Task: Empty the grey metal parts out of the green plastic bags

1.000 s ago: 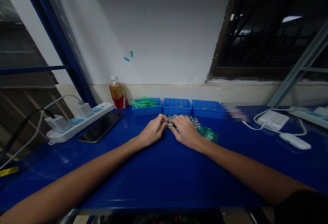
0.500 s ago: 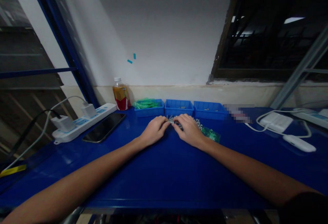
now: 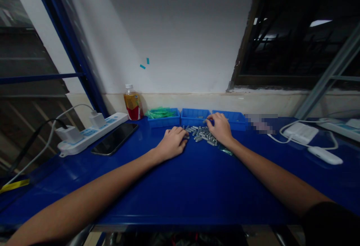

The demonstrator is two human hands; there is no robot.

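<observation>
A heap of small grey metal cylinders (image 3: 201, 134) lies on the blue table (image 3: 180, 186) in front of three blue bins. My left hand (image 3: 172, 143) rests on the table at the heap's left edge, fingers curled and pinched on something I cannot make out. My right hand (image 3: 221, 128) reaches over the heap to the front rim of the middle blue bin (image 3: 195, 116), fingers bent and pinched together. A green circuit board (image 3: 225, 149) peeks out beside my right wrist.
A left bin (image 3: 163, 116) holds green parts; a right bin (image 3: 234, 120) stands behind my right hand. A drink bottle (image 3: 133, 103), a dark phone (image 3: 115, 138) and a white power strip (image 3: 91, 130) lie left. White adapters with cables (image 3: 303, 133) lie right.
My right hand has left my left hand and moved back and to the right, up to the middle bin, uncovering the heap. My left hand has stayed in place.
</observation>
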